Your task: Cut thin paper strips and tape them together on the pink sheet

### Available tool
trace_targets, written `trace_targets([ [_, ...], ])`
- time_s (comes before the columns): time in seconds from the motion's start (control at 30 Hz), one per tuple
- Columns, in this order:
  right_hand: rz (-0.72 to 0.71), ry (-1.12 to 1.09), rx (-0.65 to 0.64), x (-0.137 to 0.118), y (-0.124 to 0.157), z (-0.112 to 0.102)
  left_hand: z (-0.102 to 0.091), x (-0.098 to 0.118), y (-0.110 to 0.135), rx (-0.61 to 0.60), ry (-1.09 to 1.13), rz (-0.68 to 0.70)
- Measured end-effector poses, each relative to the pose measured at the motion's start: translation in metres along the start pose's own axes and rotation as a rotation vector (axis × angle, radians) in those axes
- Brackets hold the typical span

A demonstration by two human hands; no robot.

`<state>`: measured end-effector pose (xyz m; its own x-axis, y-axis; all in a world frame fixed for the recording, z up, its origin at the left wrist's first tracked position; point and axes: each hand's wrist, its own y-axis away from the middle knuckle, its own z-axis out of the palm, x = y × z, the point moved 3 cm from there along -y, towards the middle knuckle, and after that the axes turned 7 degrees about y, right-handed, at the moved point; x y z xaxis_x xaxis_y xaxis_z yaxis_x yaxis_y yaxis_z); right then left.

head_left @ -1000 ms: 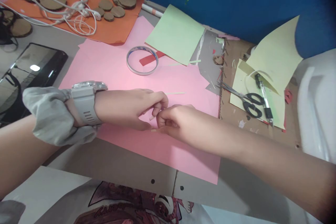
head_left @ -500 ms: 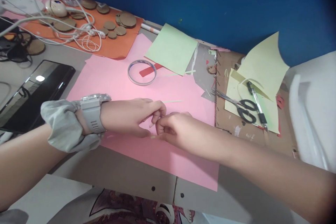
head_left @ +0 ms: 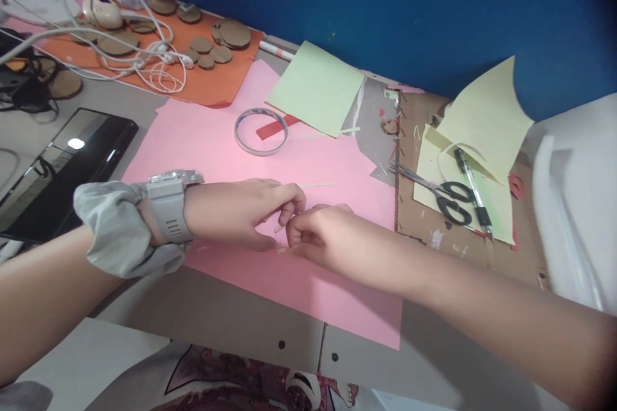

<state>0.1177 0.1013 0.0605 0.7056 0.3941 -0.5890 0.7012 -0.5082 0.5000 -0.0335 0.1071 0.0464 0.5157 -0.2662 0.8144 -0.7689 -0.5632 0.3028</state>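
Over the pink paper sheet (head_left: pixel 337 295), my two hands meet with fingertips almost touching. My right hand (head_left: pixel 321 230) is closed in a pinch, and a short bit of a pale green paper strip (head_left: pixel 281 250) shows at its thumb tip. My left hand (head_left: pixel 263 212) has curled fingers, its thumb at the strip's other end; the fingers partly hide the strip. Just beyond the hands lies another thin green strip (head_left: pixel 318 184). A roll of tape (head_left: pixel 237 135) rests farther back, around part of a red paper strip (head_left: pixel 270 131).
Scissors (head_left: pixel 453 199) and a pen (head_left: pixel 475 196) lie on yellow paper over cardboard (head_left: pixel 414 221) at right. A green sheet (head_left: pixel 315 87) sits at the back. At left are a phone-like black device (head_left: pixel 72 167), white cables (head_left: pixel 168 80) and cardboard discs (head_left: pixel 232 35) on orange paper.
Less of the green strip shows between the fingertips. Both hands otherwise keep nearly the same place, and the view has shifted very slightly.
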Motion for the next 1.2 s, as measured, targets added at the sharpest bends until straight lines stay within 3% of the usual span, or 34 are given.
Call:
trace_targets([
  [1.2, -0.007, -0.023, 0.006, 0.0012, 0.0018, 0.001, 0.0007, 0.0005, -0.0002, 0.006, -0.039, -0.002],
])
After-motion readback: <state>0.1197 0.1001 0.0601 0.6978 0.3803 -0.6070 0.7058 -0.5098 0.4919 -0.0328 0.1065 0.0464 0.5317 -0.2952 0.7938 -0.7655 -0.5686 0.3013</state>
